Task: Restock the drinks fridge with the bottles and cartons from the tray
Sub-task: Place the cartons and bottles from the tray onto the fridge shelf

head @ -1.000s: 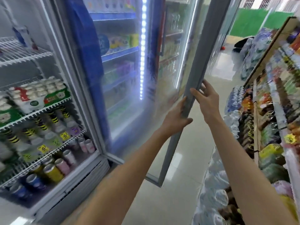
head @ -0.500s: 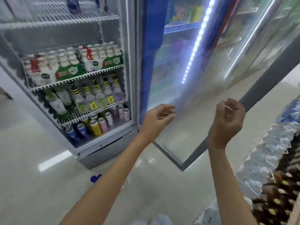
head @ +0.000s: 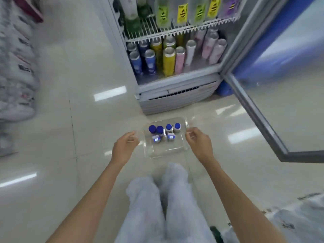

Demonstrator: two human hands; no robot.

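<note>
A clear plastic tray [head: 166, 151] sits on the floor in front of the open drinks fridge [head: 175, 88]. It holds several blue-capped bottles [head: 159, 129] in a row at its far end, with two small cartons [head: 171, 136] just behind them. My left hand [head: 125, 146] curls around the tray's left handle. At the right handle, my right hand [head: 199, 142] has its fingers pinched on the rim. The fridge's bottom shelf holds upright cans [head: 168, 60]. Bottles with yellow labels [head: 182, 13] stand on the wire shelf above.
The fridge's glass door [head: 263, 111] stands open to the right, its lower corner near the tray. My legs in pale trousers [head: 149, 207] are just behind the tray. Packaged goods [head: 15, 67] line the left edge, and wrapped packs [head: 298, 216] lie at the lower right.
My hands left the fridge door and dropped to the tray's handles. My view swung from the door and shelves down to the floor in front of the fridge.
</note>
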